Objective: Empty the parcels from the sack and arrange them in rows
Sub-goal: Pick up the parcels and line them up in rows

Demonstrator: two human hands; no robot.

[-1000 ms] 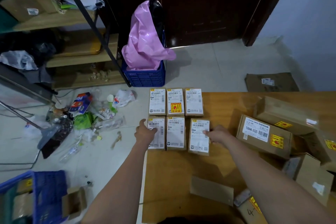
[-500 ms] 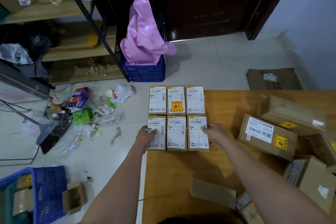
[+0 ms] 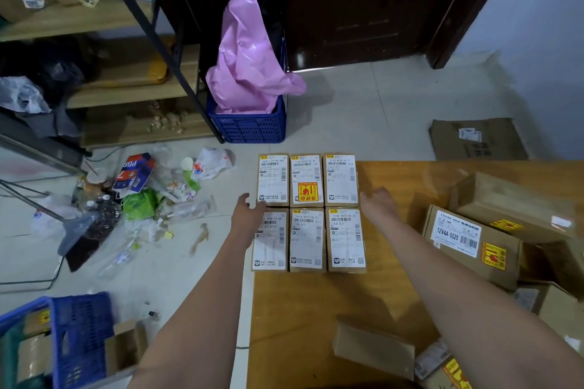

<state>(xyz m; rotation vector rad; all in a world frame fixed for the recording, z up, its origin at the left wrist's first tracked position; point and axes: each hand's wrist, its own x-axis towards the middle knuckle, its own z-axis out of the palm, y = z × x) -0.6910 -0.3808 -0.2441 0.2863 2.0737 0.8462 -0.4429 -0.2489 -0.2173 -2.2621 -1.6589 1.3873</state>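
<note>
To my two and three o'clock a heap of bigger cartons (image 3: 471, 241) crowds the table's right side, one carrying a white label and a red-and-yellow sticker. A plain small box (image 3: 374, 347) lies at five o'clock, just beside my right forearm. Nothing sits between my hands and the parcels.

The six small parcels (image 3: 308, 211) lie at twelve o'clock on the table's far left corner, two rows of three, label sides up, touching one another. The middle one of the far row bears a yellow-and-red sticker.

My left hand (image 3: 245, 215) reaches forward at eleven o'clock, fingers loose and spread, at the seam between the two rows on the left edge; whether it touches the cardboard I cannot tell. My right hand (image 3: 377, 204) sits at one o'clock, just beside the right column, fingers straight and relaxed, gripping nothing.

The wooden table (image 3: 316, 309) is glossy, tan. Beyond it, pale floor tiles; a blue crate (image 3: 251, 126) holding a pink plastic bag (image 3: 249, 63) at twelve o'clock before a dark door; wooden shelves at ten; scattered litter (image 3: 142, 196) at nine; another blue crate (image 3: 72, 335) at seven; flattened cardboard (image 3: 474, 139) at two.
</note>
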